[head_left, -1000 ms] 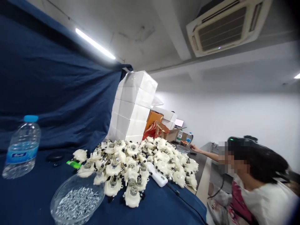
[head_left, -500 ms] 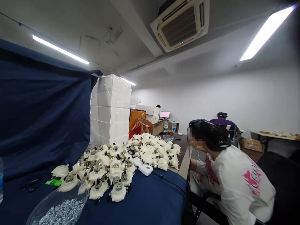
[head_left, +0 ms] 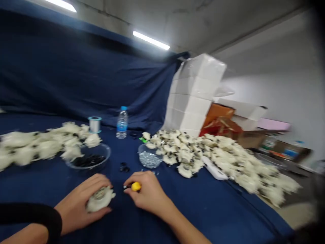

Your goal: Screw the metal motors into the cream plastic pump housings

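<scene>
Around a cream plastic housing (head_left: 99,200) with a round metal motor on top, my left hand (head_left: 82,200) is closed, low over the blue cloth. My right hand (head_left: 151,191) pinches a small yellow-and-black tool (head_left: 136,186), shaped like a short screwdriver, at its fingertips. Blur and the fingers hide most of that tool. A gap separates it from the housing. Just beyond my right hand stands a clear bowl (head_left: 150,159) of silver screws, with a few loose beside it. Small black parts (head_left: 124,167) lie between the bowls.
A bowl of black parts (head_left: 88,161) stands beyond my left hand, beside a pile of housings (head_left: 33,147). More housings (head_left: 182,149) heap up at the right, near a white device (head_left: 214,168). Behind are a spool (head_left: 94,125), a water bottle (head_left: 122,123) and stacked white boxes (head_left: 193,98).
The view has swung left and down, and the seated co-worker at the right is out of sight. Both my hands, the housing and the yellow-and-black tool now show.
</scene>
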The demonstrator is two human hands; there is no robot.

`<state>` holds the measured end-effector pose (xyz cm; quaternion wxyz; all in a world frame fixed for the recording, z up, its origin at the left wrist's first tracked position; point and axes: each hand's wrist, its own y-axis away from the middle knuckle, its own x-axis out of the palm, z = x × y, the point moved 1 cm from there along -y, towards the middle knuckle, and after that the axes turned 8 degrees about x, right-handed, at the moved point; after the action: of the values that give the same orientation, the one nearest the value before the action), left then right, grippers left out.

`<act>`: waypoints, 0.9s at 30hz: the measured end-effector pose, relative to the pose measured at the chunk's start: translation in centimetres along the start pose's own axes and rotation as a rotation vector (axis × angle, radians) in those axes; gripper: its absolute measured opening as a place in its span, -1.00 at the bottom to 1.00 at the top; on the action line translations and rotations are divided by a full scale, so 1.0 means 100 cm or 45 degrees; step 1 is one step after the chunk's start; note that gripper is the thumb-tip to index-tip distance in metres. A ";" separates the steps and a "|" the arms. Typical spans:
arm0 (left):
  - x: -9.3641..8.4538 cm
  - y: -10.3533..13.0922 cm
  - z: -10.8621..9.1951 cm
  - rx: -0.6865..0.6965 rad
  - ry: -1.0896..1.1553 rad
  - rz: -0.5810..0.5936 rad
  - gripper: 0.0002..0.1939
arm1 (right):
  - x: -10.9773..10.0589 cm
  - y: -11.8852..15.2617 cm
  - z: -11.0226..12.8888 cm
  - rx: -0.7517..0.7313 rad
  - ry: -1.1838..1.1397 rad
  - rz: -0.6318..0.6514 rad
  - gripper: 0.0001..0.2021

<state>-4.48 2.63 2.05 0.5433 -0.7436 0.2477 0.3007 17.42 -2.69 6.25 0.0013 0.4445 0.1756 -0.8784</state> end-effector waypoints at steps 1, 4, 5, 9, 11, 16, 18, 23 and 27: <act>-0.003 0.006 0.003 -0.025 0.011 0.048 -0.67 | 0.002 -0.001 0.001 -0.009 -0.008 0.012 -0.87; -0.009 0.007 0.010 -0.097 0.038 0.096 -0.64 | 0.011 -0.001 0.004 -0.046 -0.013 0.048 -0.82; -0.009 0.005 0.010 -0.098 0.049 0.095 -0.63 | 0.014 0.000 0.006 -0.058 -0.010 0.055 -0.80; -0.010 -0.001 0.007 -0.052 0.105 0.069 -0.61 | 0.025 -0.003 0.007 -0.095 0.013 0.064 -0.78; -0.009 0.000 0.007 -0.041 0.129 0.050 -0.61 | 0.028 -0.005 0.006 -0.112 0.012 0.066 -0.79; -0.008 0.004 0.012 -0.063 0.180 0.002 -0.60 | 0.032 -0.009 0.004 -0.146 -0.001 0.050 -0.76; -0.006 0.004 0.013 -0.077 0.201 -0.010 -0.60 | 0.034 -0.009 0.004 -0.155 -0.004 0.057 -0.75; -0.001 0.005 0.014 -0.161 0.287 -0.023 -0.58 | 0.039 -0.008 0.002 -0.167 -0.006 0.037 -0.76; 0.001 0.006 0.017 -0.298 0.352 0.002 -0.53 | 0.042 -0.008 0.001 -0.177 -0.023 0.027 -0.75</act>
<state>-5.14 4.07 1.22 0.4137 -0.8359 0.2839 0.2227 14.74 -1.35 3.25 0.0431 0.4372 0.2316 -0.8680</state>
